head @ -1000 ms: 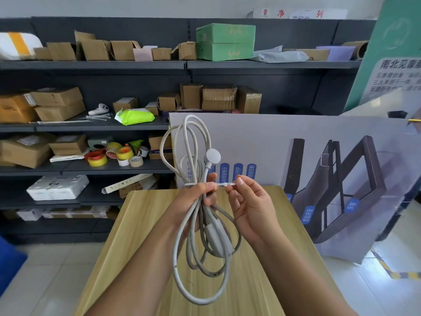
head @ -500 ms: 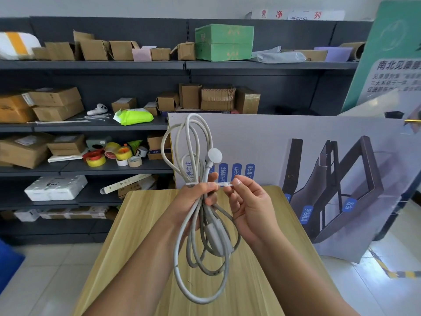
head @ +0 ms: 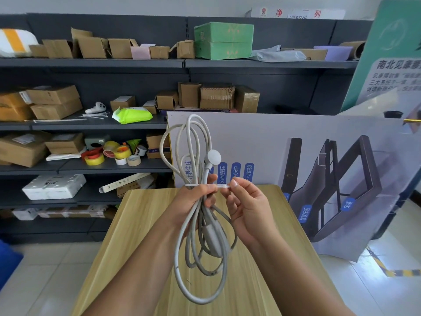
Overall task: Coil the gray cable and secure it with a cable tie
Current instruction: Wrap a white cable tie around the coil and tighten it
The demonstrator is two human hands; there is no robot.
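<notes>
Gray cable (head: pixel 193 224) hangs gathered in several long loops above the wooden bench (head: pixel 141 224), held up in front of the person and touching no surface. The loops rise to a rounded top well above the hands and droop below them in a wider bundle, with a thicker inline block (head: pixel 215 238) and a round white end piece (head: pixel 213 157) showing among the strands.

The left hand (head: pixel 193 199) is closed around the middle of the bundle, pinching the strands together at its waist. A white cable tie (head: pixel 205 186) already circles the bundle at that spot, just above the left thumb. The right hand (head: pixel 246 206) pinches the tie's free end between thumb and forefinger, just to the right of the bundle, with the other fingers loosely curled.

By the look of it, the coiling is done and the tie is wrapped round and threaded. Whether the loop is fully snug on the strands cannot be told from this view; the tail reaching out to the right hand suggests the tightening is in progress or near its finish. What seems left is to draw the tie tight until the loops cannot slip, and then set the bundle down.
</notes>
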